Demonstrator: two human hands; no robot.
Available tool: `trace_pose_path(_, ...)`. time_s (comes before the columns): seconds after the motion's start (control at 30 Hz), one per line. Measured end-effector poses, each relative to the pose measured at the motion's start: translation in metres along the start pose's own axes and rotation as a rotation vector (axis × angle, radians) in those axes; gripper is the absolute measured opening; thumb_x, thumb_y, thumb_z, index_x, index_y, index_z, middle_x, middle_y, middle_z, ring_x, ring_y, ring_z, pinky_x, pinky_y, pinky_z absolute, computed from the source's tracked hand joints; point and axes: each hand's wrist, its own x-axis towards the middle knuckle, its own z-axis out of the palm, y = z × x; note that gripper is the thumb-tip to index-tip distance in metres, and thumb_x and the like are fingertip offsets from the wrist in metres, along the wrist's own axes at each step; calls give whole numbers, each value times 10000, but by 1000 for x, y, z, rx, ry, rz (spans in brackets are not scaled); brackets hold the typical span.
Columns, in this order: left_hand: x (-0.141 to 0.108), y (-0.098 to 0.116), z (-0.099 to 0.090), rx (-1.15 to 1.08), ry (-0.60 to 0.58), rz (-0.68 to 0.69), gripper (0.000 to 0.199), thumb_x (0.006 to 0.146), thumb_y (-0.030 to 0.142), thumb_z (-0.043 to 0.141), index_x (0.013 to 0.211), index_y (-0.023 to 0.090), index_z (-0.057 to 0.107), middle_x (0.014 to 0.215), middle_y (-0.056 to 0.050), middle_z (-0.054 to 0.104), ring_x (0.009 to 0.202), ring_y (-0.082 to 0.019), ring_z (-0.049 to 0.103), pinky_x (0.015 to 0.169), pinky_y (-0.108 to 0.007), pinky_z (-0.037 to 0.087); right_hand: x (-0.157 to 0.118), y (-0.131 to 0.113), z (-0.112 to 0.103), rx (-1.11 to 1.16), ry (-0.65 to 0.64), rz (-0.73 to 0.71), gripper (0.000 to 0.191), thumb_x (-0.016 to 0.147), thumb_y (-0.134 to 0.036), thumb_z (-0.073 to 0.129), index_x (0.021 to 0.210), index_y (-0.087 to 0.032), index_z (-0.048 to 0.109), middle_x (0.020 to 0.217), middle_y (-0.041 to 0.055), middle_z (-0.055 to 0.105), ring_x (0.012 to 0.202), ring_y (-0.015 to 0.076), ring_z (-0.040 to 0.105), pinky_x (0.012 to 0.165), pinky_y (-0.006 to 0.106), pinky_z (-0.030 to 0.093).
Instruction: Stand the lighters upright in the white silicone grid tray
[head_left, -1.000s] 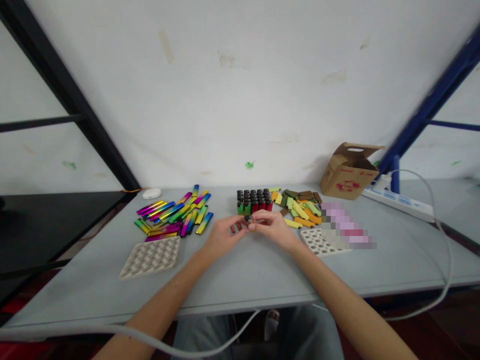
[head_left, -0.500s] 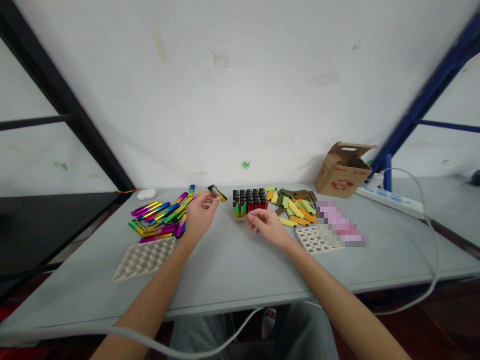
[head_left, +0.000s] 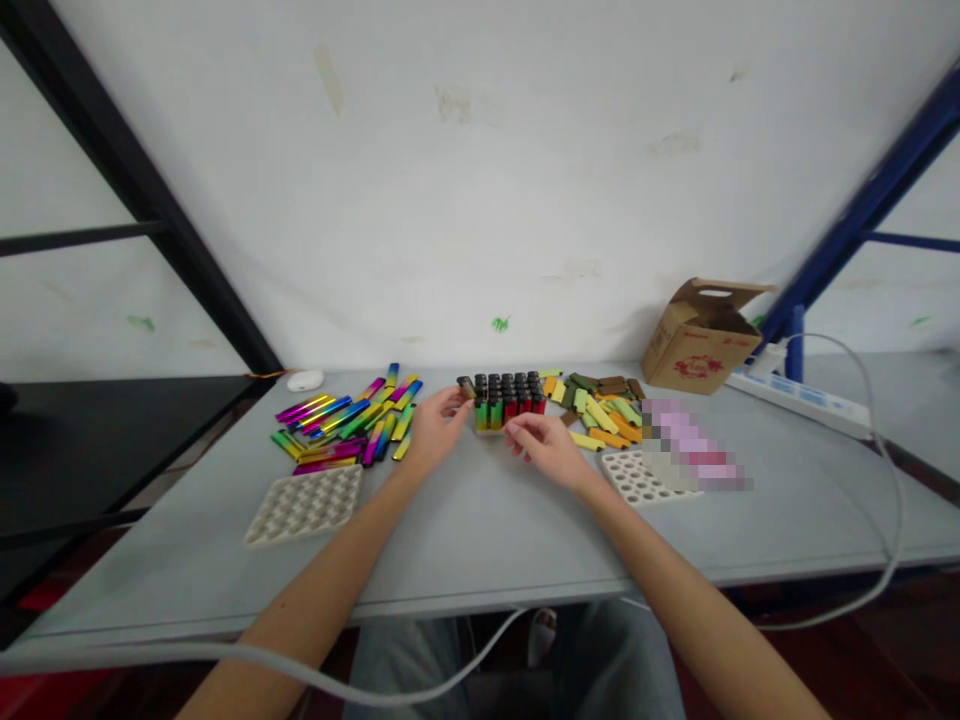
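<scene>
Left hand point(head_left: 442, 425) has swung right since the moment before, when it held its lighter up beyond the rows. Now its fingers pinch a small dark-capped lighter point(head_left: 466, 386) right at the back-left corner of a block of upright green and red disposable lighters point(head_left: 502, 408). Right hand point(head_left: 547, 447) sits apart from it, fingers loosely curled and open, almost at the block's front edge, with nothing visible in its grip.

Close on the right lies a heap of flat yellow, orange and green sticks point(head_left: 596, 410), and a spread of slim rainbow-chromed sticks point(head_left: 345, 425) lies just beside the left hand. Further out are a beige dimpled tray point(head_left: 304, 505) and a white perforated tray point(head_left: 637, 480), the latter near the right hand. A pixelated patch point(head_left: 694, 445) blurs whatever lies beside it. A brown cardboard box point(head_left: 701, 340) stands at the back, by the wall. Only the forearms cross the grey folding table point(head_left: 480, 560) between the hands and its front edge, well below them.
</scene>
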Motion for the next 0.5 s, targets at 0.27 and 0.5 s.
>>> trace_pose_path(0.27, -5, -14, 4, 54, -50, 4, 279, 816, 301, 552, 972, 118, 693, 945, -111, 746, 842, -242, 714, 793, -373, 579, 0, 0, -2, -27, 3, -12, 246, 850, -359, 516, 792, -148, 629, 692, 24, 626, 592, 120, 570, 569, 237, 437)
trace_pose_path(0.5, -7, -23, 4, 20, -101, -15, 258, 809, 282, 561, 976, 135, 691, 921, -91, 754, 837, -224, 721, 817, -358, 583, 1, 3, -2, -43, 10, -20, 247, 849, -362, 519, 794, -149, 632, 694, 27, 633, 594, 126, 576, 570, 243, 441)
